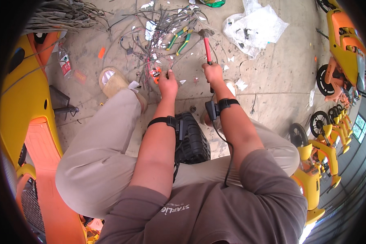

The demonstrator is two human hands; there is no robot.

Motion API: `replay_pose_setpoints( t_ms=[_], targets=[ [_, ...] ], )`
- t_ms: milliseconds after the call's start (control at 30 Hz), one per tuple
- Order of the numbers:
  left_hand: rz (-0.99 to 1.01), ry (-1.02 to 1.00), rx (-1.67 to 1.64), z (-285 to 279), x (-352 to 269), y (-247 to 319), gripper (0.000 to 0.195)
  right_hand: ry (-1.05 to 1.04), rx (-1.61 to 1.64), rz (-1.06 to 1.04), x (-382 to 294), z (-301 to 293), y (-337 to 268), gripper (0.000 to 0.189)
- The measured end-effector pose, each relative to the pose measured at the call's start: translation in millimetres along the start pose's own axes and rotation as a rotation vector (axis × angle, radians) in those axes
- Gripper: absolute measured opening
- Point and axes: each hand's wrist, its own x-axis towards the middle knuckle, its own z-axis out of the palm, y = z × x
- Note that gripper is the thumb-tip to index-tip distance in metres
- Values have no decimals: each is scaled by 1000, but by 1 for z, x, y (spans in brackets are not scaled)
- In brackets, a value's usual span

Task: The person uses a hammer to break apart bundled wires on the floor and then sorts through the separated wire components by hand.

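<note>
My right hand [213, 73] is closed around the handle of a claw hammer [207, 48], whose rusty head points away from me. My left hand [168, 85] has its fingers curled low over the floor, beside an orange and black label or packet [155, 75]. Thin wire shows by its fingertips, but whether it is pinched there is unclear. Just beyond lies a tangle of cut electrical cables [161, 23], strewn with white scraps. Pliers with green and yellow handles [183, 39] rest spread apart on the floor, left of the hammer head.
A bundle of cables [67, 16] lies at far left. A crumpled plastic bag [256, 29] is at far right. A plastic bottle [64, 61] lies near a yellow and orange vehicle body [27, 91]. Several yellow scooters [341, 48] line the right side. A black tyre [195, 143] sits beneath me.
</note>
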Motion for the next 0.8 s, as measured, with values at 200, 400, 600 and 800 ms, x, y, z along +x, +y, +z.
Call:
replay_pose_setpoints(
  t_ms=[200, 400, 600, 800],
  targets=[
    [-40, -50, -19, 6, -2, 1, 30, 255, 154, -213, -4, 0, 7, 26],
    [-58, -24, -15, 7, 2, -3, 29, 36, 301, 3, -6, -1, -10, 22],
    [-33, -30, -28, 11, 1, -6, 28, 119, 168, -29, 6, -1, -9, 23],
    [-39, -29, -51, 8, 4, -5, 28, 41, 191, -67, 4, -20, -19, 27]
  ],
)
